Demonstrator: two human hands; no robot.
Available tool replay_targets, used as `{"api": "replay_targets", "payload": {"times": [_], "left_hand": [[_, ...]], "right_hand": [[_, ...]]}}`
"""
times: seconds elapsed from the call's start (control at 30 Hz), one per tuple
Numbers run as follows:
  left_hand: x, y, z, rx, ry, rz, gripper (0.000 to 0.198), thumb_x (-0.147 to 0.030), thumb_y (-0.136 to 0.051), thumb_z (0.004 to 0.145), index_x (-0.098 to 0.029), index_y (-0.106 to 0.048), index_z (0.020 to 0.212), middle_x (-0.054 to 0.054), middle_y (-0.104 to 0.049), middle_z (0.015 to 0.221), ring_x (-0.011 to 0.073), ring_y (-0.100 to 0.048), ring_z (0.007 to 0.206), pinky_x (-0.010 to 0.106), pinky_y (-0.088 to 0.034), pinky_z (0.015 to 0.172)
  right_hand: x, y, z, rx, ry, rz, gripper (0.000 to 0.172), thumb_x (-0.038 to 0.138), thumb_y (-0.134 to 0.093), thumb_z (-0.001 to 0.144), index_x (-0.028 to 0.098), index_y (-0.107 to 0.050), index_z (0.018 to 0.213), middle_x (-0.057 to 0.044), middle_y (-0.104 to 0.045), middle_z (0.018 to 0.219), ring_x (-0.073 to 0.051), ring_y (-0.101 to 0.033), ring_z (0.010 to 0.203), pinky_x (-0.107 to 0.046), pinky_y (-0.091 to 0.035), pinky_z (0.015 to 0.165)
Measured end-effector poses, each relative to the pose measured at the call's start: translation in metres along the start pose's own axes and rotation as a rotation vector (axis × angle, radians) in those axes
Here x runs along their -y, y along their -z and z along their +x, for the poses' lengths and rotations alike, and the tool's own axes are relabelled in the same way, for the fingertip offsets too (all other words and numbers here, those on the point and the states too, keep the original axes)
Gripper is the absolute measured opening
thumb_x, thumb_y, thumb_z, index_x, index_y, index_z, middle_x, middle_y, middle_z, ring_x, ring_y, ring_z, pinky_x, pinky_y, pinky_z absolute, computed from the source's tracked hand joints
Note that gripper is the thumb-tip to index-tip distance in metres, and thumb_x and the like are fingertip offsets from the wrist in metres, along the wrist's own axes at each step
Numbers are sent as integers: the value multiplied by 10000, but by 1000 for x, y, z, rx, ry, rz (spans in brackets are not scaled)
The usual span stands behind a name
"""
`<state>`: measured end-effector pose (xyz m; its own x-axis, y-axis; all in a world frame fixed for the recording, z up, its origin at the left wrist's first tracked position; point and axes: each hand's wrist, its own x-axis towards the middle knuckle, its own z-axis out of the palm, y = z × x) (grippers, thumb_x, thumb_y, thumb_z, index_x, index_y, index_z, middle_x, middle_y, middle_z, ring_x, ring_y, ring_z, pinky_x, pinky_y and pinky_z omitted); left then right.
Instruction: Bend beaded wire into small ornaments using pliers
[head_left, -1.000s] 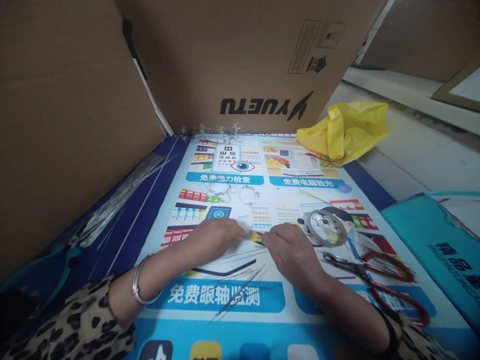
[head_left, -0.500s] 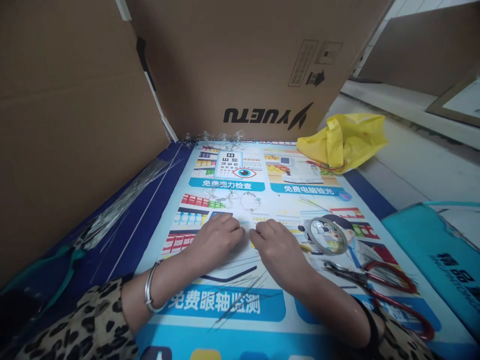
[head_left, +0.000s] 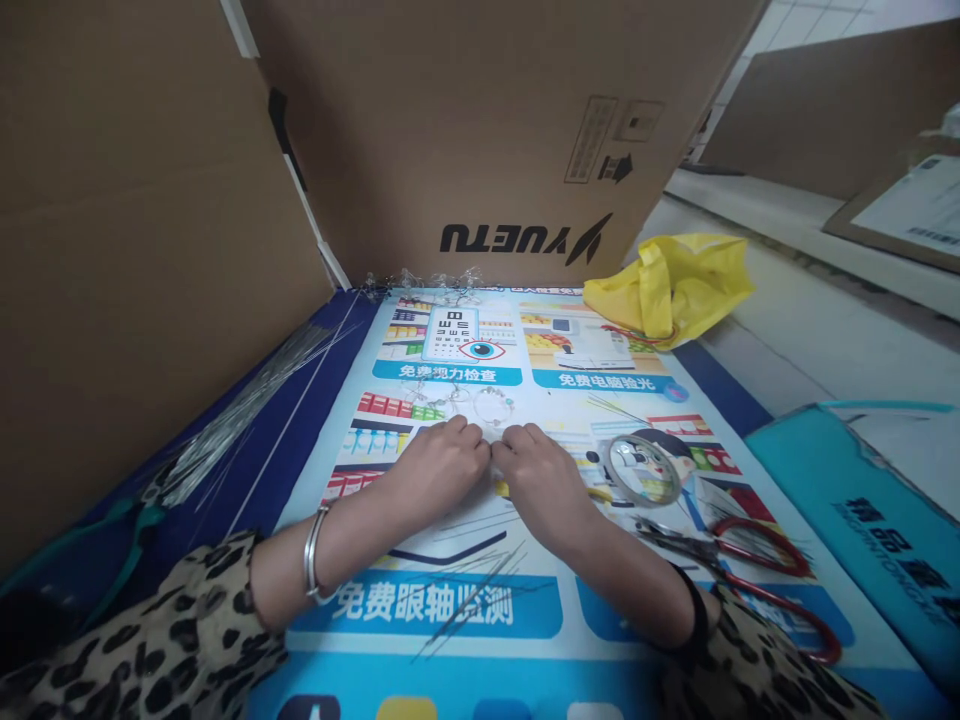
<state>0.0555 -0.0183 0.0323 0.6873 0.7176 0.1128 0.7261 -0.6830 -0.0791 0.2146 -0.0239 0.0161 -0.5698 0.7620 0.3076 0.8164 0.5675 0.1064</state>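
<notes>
My left hand (head_left: pixel 442 465) and my right hand (head_left: pixel 536 472) rest knuckles-up on a printed blue and white poster mat (head_left: pixel 465 600), fingertips meeting in a pinch at its middle. Whatever they pinch is hidden under the fingers. Just beyond the fingertips lie small wire rings with beads (head_left: pixel 495 402). A scatter of thin metal pins (head_left: pixel 472 585) lies on the mat below my wrists. A silver bangle sits on my left wrist.
Cardboard boxes (head_left: pixel 480 130) wall off the back and left. A bundle of long wires (head_left: pixel 240 405) lies at the left, with teal pliers (head_left: pixel 127 545) near it. To the right are a tape roll (head_left: pixel 643 468), red-handled pliers (head_left: pixel 757 560), a yellow bag (head_left: pixel 675 285) and a teal pouch (head_left: pixel 870 510).
Both hands have slid a little farther up the mat toward the wire rings and closed in until their fingertips touch. The view has tilted slightly.
</notes>
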Motion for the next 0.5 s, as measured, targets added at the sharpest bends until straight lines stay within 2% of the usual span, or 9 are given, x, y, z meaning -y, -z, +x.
{"api": "replay_targets", "payload": {"times": [0.1, 0.23, 0.5], "left_hand": [[-1, 0, 14, -32, 5, -4, 132, -65, -488, 789, -129, -578, 717, 78, -579, 745, 220, -511, 757, 324, -431, 633], [-3, -10, 25, -51, 50, -24, 125, -88, -487, 805, -130, -583, 738, 80, -577, 756, 226, -513, 783, 331, -441, 661], [-1, -16, 21, -67, 65, -45, 127, -89, -473, 811, -134, -585, 770, 72, -577, 775, 217, -520, 771, 320, -448, 648]], "right_hand": [[-9, -4, 0, 14, -59, 13, 112, 84, -533, 788, 182, -567, 747, -48, -552, 798, -180, -447, 759, -287, -344, 623], [-17, -13, -1, 4, -108, 14, 124, 88, -524, 788, 194, -570, 745, -43, -555, 791, -183, -456, 777, -278, -333, 603], [-20, -22, 0, -41, -179, 118, 169, 83, -506, 784, 215, -612, 786, -25, -579, 807, -160, -485, 768, -256, -346, 607]]}}
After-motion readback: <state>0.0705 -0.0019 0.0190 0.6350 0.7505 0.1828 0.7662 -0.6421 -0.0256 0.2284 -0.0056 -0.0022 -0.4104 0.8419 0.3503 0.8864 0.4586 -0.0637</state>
